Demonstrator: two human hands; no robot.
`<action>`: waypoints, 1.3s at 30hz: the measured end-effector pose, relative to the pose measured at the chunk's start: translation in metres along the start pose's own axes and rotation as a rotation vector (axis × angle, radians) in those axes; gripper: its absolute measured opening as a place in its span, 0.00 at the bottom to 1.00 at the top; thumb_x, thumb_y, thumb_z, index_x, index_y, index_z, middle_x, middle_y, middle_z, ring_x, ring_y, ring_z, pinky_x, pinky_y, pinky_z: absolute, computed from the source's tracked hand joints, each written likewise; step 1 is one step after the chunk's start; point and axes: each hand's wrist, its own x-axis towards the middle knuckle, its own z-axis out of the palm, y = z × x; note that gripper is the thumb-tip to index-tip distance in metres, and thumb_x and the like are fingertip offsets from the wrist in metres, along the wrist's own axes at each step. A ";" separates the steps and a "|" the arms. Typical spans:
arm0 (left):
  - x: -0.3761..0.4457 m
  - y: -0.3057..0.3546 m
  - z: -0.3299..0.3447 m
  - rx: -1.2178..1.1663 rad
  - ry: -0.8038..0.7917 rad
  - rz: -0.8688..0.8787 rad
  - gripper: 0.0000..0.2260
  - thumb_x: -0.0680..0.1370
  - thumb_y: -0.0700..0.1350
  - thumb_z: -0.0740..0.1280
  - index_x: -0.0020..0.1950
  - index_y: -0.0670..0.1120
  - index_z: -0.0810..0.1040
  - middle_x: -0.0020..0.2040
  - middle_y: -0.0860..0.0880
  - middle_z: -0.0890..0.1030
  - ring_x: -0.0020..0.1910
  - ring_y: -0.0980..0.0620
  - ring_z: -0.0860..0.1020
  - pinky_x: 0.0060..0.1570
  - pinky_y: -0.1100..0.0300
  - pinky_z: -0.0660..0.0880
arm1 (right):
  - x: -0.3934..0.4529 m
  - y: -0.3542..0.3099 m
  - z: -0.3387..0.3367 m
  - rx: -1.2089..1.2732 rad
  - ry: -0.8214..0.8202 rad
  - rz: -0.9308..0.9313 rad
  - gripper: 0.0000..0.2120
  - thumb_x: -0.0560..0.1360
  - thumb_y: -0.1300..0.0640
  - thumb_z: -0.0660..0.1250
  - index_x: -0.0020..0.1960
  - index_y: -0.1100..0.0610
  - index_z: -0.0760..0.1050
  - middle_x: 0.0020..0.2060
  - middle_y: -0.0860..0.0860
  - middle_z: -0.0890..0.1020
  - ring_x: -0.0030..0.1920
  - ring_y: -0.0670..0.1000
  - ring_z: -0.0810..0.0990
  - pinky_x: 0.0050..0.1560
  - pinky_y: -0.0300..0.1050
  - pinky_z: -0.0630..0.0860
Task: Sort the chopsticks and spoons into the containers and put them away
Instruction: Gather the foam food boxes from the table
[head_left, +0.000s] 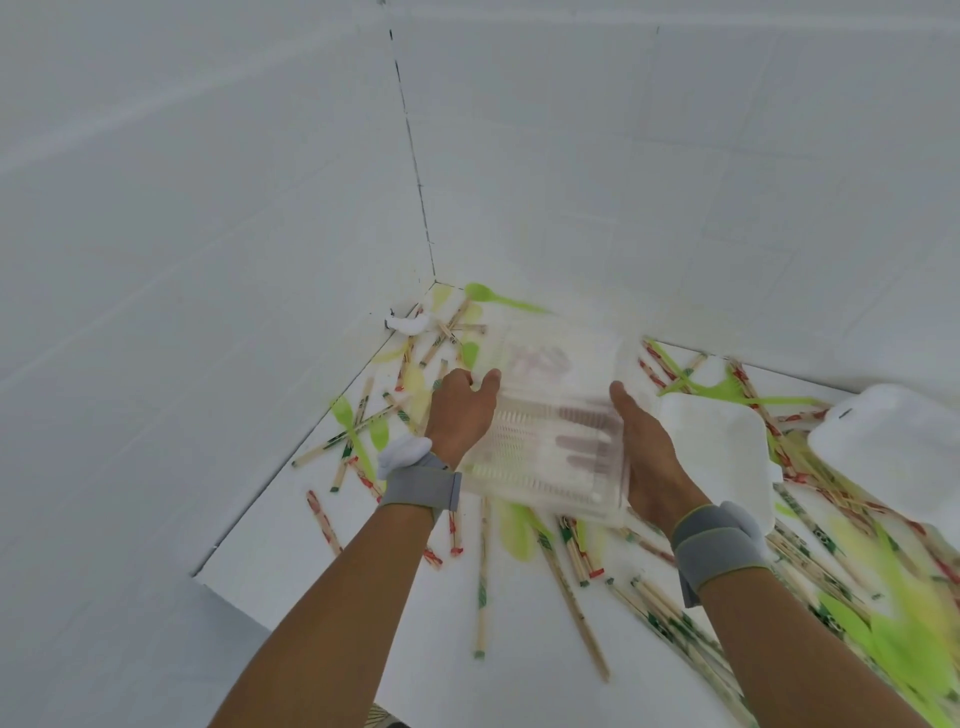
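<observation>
Here, left hand (460, 410) and right hand (641, 447) grip clear container (550, 415) by its sides, fingers curled beneath; chopsticks (574, 608) scattered below.

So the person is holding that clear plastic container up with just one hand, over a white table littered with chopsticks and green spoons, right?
Not quite: the head view shows both hands on the clear plastic container, the left hand and the right hand on opposite sides. The chopsticks and green spoons do litter the white table.

White tiled walls (208, 208) meet at a corner; white tabletop (291, 561).
</observation>
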 end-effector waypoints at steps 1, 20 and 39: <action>0.001 0.001 0.000 -0.016 -0.011 -0.008 0.26 0.82 0.60 0.61 0.69 0.40 0.71 0.63 0.42 0.77 0.62 0.43 0.76 0.59 0.52 0.72 | 0.001 0.001 0.000 -0.010 0.010 -0.021 0.25 0.83 0.42 0.61 0.68 0.61 0.74 0.59 0.58 0.84 0.52 0.66 0.86 0.54 0.61 0.81; 0.010 0.001 0.001 -0.247 -0.193 -0.043 0.17 0.83 0.57 0.63 0.52 0.43 0.80 0.47 0.49 0.80 0.44 0.53 0.76 0.45 0.59 0.71 | 0.008 -0.003 0.002 -0.142 0.091 -0.132 0.18 0.86 0.48 0.58 0.61 0.61 0.78 0.48 0.57 0.87 0.45 0.65 0.87 0.49 0.62 0.83; 0.010 0.047 0.055 -0.281 -0.406 0.094 0.12 0.82 0.54 0.65 0.57 0.49 0.82 0.54 0.57 0.82 0.54 0.59 0.78 0.46 0.64 0.70 | -0.016 -0.008 -0.056 -0.137 0.381 -0.264 0.18 0.86 0.45 0.54 0.61 0.57 0.75 0.53 0.56 0.85 0.43 0.62 0.87 0.43 0.56 0.82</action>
